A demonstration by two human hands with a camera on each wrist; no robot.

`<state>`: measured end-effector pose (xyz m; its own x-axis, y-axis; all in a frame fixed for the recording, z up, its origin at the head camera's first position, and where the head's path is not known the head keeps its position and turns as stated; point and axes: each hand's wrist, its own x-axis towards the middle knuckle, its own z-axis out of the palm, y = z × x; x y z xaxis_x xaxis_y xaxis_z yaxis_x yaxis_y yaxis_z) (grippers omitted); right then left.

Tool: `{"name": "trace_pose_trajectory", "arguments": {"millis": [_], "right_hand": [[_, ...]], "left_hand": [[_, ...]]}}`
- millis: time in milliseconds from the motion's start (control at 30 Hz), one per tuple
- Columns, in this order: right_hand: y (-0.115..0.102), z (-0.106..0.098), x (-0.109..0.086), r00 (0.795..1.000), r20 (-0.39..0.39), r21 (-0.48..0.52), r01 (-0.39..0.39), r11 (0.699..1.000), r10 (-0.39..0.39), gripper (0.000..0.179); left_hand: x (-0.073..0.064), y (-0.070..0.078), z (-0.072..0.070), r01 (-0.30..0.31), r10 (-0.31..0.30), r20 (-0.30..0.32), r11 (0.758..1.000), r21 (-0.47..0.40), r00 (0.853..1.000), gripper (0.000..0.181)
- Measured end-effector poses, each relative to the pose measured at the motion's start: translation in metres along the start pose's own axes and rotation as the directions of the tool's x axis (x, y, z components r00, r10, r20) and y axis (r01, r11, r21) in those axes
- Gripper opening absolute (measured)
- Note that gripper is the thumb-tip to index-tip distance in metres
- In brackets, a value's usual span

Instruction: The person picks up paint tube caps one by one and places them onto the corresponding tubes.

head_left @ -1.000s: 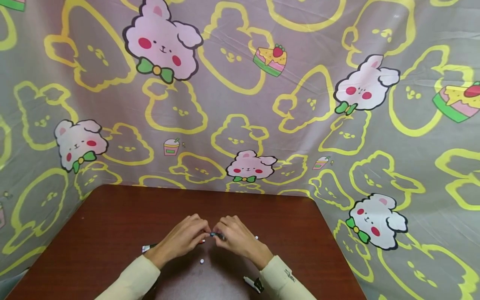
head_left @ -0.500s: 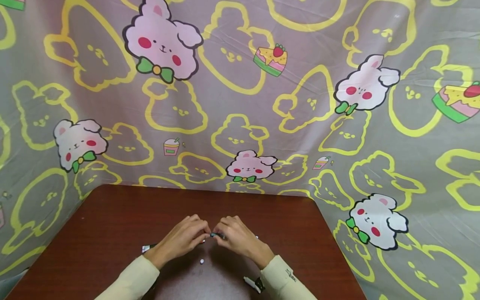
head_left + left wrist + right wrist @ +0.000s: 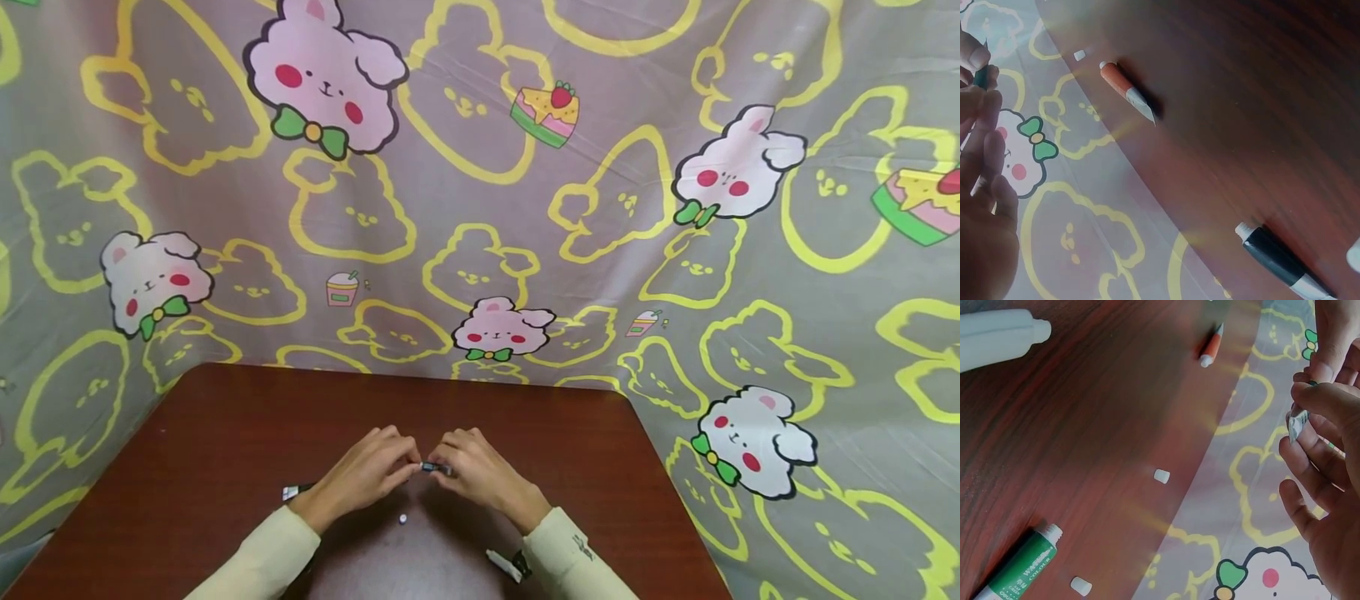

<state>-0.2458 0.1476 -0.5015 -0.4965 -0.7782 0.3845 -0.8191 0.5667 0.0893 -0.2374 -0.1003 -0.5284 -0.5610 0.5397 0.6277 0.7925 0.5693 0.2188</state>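
Note:
Both hands meet over the table around a small dark teal paint tube (image 3: 431, 467). My right hand (image 3: 480, 475) pinches its body between thumb and fingers; the flattened silver tail (image 3: 1297, 427) sticks out below them in the right wrist view. At the tube's other end, the thumb and fingertips of my left hand (image 3: 367, 471) pinch the tip and mostly cover it, so whether a cap is there is hidden. In the left wrist view the tube shows only as a dark sliver between the fingers.
An uncapped orange tube (image 3: 1124, 84), a black tube (image 3: 1275, 256), a green tube (image 3: 1022, 565) and a white tube (image 3: 994, 337) lie on the brown table (image 3: 262, 417). Small white caps (image 3: 1161, 476) are scattered among them. Patterned cloth (image 3: 480, 200) hangs behind the table.
The head view has shifted slightly. Slightly more of the tube shows between the hands, which stay in nearly the same place. The orange tube's tip beside the left hand is now hidden there.

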Motion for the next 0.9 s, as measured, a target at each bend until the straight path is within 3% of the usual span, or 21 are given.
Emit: {"name": "trace_pose_trajectory", "arguments": {"millis": [500, 900], "right_hand": [[0.029, 0.002, -0.026, 0.994, -0.008, 0.021, -0.108, 0.994, 0.109, 0.015], [0.054, 0.008, -0.05, 0.991, -0.037, 0.005, -0.129, 0.992, 0.129, 0.017]], "left_hand": [[-0.005, -0.01, -0.006, -0.006, 0.006, -0.016, 1.0, 0.015, 1.0, 0.026], [-0.01, -0.016, -0.007, -0.003, 0.003, 0.002, 0.999, 0.043, 1.0, 0.027]]}}
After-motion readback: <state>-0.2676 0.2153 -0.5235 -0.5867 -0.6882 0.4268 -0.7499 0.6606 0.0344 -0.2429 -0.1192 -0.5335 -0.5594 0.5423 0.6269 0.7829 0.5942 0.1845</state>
